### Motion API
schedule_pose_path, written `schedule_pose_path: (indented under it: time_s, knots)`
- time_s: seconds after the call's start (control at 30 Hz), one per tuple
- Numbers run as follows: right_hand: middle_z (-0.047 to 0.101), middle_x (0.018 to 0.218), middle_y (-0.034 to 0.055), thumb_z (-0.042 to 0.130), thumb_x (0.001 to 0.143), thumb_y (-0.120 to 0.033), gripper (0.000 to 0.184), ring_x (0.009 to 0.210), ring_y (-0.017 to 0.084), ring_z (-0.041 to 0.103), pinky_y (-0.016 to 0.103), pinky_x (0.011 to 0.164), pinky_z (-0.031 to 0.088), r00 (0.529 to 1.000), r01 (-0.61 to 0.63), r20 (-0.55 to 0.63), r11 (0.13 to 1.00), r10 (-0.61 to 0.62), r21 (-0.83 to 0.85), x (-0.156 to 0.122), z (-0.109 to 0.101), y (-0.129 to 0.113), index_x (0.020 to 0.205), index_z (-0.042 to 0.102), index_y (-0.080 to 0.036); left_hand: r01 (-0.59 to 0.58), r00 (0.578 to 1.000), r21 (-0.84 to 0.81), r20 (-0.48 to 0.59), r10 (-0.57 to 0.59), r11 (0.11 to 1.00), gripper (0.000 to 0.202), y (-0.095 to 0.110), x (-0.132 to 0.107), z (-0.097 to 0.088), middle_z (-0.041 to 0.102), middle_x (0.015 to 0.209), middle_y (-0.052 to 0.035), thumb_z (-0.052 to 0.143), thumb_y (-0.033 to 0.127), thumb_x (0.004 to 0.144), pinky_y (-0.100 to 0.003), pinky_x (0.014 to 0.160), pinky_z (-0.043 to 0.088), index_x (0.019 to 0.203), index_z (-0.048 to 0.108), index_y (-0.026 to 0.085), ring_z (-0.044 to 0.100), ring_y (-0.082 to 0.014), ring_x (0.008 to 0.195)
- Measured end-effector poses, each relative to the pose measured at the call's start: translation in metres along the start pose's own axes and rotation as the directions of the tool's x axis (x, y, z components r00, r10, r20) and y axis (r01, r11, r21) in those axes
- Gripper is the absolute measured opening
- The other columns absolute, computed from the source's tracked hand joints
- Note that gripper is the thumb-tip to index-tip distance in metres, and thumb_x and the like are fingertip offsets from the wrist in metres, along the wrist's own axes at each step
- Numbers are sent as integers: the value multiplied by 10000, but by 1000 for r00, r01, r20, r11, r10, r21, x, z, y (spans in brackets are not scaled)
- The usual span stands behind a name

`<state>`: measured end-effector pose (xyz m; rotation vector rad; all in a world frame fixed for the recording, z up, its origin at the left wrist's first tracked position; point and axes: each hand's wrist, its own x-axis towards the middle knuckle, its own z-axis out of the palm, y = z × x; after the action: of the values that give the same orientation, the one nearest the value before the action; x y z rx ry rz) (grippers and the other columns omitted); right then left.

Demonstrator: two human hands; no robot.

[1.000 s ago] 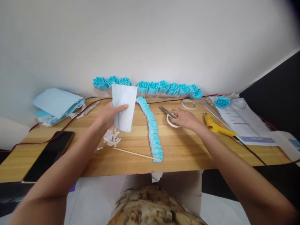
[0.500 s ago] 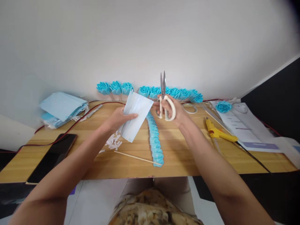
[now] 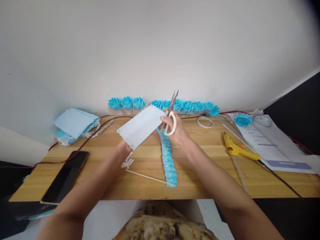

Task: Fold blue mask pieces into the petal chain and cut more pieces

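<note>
A pale blue face mask is held slanting above the middle of the table. My left hand reaches beneath it, with its fingers almost wholly hidden by the sheet. My right hand is closed around the white-handled scissors, blades pointing up and slightly parted. The thumb of that hand rests on the mask's right corner. Below the hands lies an overlapping strip of folded blue pieces. A thin wooden stick reaches onto its near end, and small white scraps lie left of it.
Blue flowers line the wall; another flower rests on white paper. A yellow glue gun with a black cord and a tape ring sit right. Stacked masks, a phone and a red cable are left.
My left hand has turned and slid beneath the mask, which now lies more flatly. My right hand has moved left with the scissors to the mask's corner. The camera view has shifted slightly.
</note>
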<state>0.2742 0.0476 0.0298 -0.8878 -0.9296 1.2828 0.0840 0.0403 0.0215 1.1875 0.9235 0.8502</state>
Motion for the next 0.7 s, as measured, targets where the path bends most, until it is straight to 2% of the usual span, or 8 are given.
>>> schedule_pose_path:
  time_s: [0.03, 0.1, 0.17, 0.3, 0.4, 0.47, 0.57, 0.7]
  knots:
    - [519, 719, -87, 826, 608, -347, 536, 600, 107, 551, 249, 545, 463, 1000, 9, -10, 1000, -9, 8, 1, 1, 3, 1029, 514, -233, -36, 998, -34, 44, 38, 999, 764, -5, -1, 5, 661, 1353, -66, 633, 738, 716, -405, 919, 524, 1314, 630, 262, 654, -299, 1176]
    - [508, 733, -87, 817, 621, -343, 519, 621, 100, 533, 231, 540, 436, 999, 32, -37, 999, -32, 11, 2, 1, 9, 1029, 516, -234, -144, 980, -66, 132, 151, 987, 682, -13, -4, 15, 650, 1360, -105, 791, 547, 688, -429, 988, 506, 1284, 651, 245, 634, -308, 1198]
    - [498, 735, -87, 812, 629, -349, 507, 618, 95, 513, 225, 535, 418, 996, 61, -60, 998, -61, -12, 1, 1, 10, 1026, 518, -233, -220, 968, -45, 116, 224, 974, 653, -16, -6, 24, 670, 1320, -112, 859, 404, 660, -457, 1060, 465, 1262, 663, 246, 586, -320, 1263]
    - [473, 721, -90, 828, 640, -367, 507, 570, 81, 466, 228, 518, 383, 993, 115, -4, 989, -116, -89, -4, 7, -1, 1023, 521, -241, -351, 936, -159, -48, 348, 923, 625, -6, -2, 40, 693, 1273, -102, 834, 391, 713, -483, 1151, 388, 1286, 643, 229, 547, -320, 1316]
    - [442, 697, -87, 851, 635, -411, 517, 563, 76, 421, 226, 517, 356, 988, 133, 102, 981, -119, -141, -6, 8, -13, 1012, 538, -245, -421, 900, -311, -257, 352, 852, 505, 6, 7, 51, 668, 1314, -106, 733, 379, 816, -483, 1146, 402, 1277, 630, 202, 543, -304, 1322]
    - [466, 721, -68, 824, 679, -483, 509, 600, 89, 434, 235, 544, 368, 984, 125, 144, 980, -102, -158, -8, 3, -16, 1032, 546, -245, -472, 868, -374, -355, 346, 799, 475, 13, 12, 56, 652, 1339, -99, 708, 326, 825, -468, 1126, 428, 1277, 617, 208, 538, -294, 1329]
    - [529, 803, -26, 719, 775, -601, 510, 679, 121, 481, 259, 593, 389, 982, 105, 172, 975, -71, -195, -14, -15, -12, 1094, 548, -242, -538, 823, -380, -428, 373, 752, 486, 22, 17, 59, 657, 1334, -82, 711, 261, 804, -438, 1111, 448, 1276, 601, 239, 533, -275, 1338]
    - [574, 860, -1, 720, 761, -641, 562, 713, 136, 516, 285, 653, 403, 957, 50, 287, 962, 30, -267, -28, -32, 0, 1097, 548, -225, -575, 797, -349, -445, 409, 740, 456, 31, 22, 62, 665, 1315, -88, 705, 273, 814, -423, 1101, 456, 1257, 605, 235, 552, -274, 1317]
